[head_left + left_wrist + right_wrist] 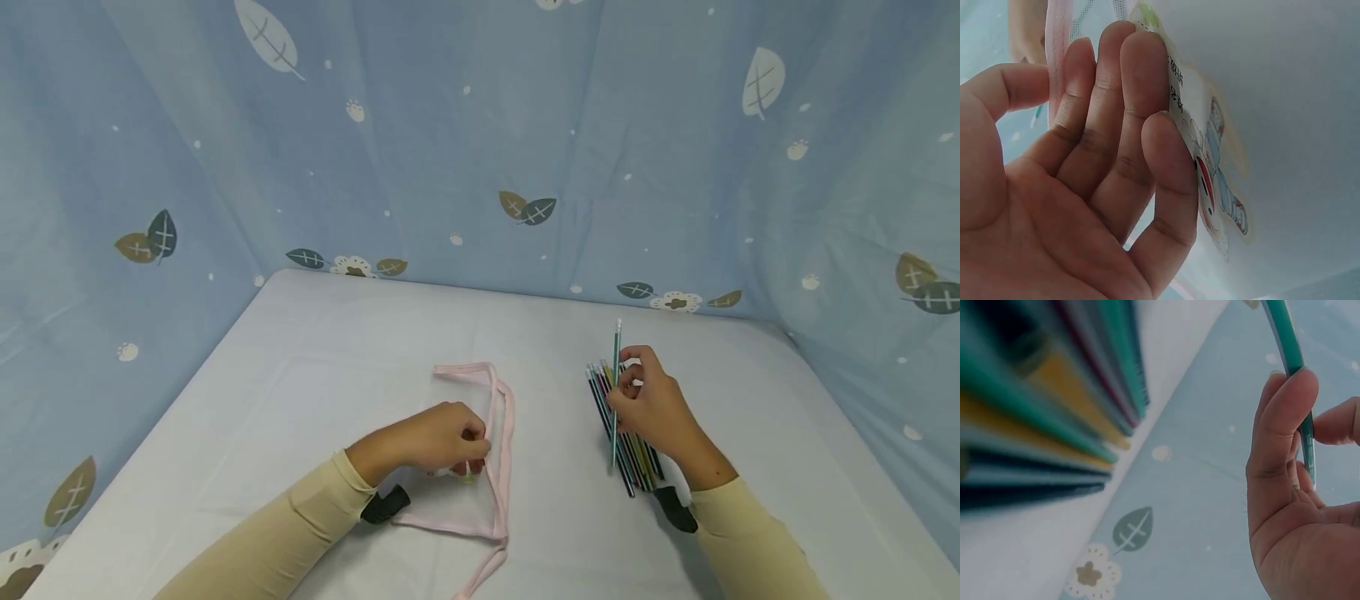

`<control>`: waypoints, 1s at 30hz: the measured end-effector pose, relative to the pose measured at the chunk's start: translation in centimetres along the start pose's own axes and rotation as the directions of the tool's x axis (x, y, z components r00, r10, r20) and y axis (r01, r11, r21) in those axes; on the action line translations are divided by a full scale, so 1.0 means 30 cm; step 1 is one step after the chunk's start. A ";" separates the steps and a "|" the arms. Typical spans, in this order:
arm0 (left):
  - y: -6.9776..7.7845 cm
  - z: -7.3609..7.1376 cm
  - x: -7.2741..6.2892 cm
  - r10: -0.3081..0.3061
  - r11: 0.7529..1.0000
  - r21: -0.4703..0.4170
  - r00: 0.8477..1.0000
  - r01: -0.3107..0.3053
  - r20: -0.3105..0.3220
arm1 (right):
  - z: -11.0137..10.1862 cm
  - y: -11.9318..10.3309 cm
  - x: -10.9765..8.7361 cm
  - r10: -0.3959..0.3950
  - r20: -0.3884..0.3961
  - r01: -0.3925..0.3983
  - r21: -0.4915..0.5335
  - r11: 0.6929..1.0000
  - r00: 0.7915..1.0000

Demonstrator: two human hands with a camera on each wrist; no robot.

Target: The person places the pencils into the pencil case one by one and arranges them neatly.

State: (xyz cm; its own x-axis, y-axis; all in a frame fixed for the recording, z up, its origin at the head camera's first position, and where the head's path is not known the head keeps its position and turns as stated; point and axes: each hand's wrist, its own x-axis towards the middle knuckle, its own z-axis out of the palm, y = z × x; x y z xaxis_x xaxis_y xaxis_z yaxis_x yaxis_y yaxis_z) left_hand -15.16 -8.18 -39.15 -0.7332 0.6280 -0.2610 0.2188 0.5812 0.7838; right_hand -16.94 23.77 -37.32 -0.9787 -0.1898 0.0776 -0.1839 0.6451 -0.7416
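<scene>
A flat, see-through mesh pouch with pink trim lies in the middle of the table. My left hand pinches its pink edge between thumb and forefinger, while the other fingers lie against a printed cartoon patch. To the right, my right hand holds a green pencil between thumb and fingers. That pencil stands nearly upright in the head view, with its white end on top. Beneath the hand lies a bunch of several coloured pencils, partly covered by the hand.
The white tabletop reaches back to a blue curtain with a leaf pattern, which also hangs along both sides. A pink strap trails from the pouch toward the near edge.
</scene>
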 end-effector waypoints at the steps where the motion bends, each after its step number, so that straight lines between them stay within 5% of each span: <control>1: 0.001 0.000 0.000 0.004 1.000 -0.004 1.000 -0.004 0.000 | 0.003 -0.007 0.003 0.000 0.003 0.000 0.015 1.000 1.000; 11: 0.000 0.001 0.006 0.041 0.999 -0.022 0.999 -0.041 0.011 | 0.036 -0.063 0.032 0.027 0.015 -0.029 0.178 0.984 1.000; 30: 0.002 0.017 0.016 0.076 0.995 -0.062 0.997 -0.075 0.020 | 0.111 -0.110 0.062 0.034 0.027 -0.041 0.331 0.943 0.999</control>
State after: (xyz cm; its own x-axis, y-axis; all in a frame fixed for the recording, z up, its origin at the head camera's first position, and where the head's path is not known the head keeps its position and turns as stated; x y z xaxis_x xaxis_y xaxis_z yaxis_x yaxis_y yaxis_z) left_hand -15.17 -7.59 -39.51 -0.7015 0.6805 -0.2117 0.2326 0.4994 0.8345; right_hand -17.84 18.83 -36.95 -0.9816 -0.1880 0.0341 -0.1031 0.3708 -0.9230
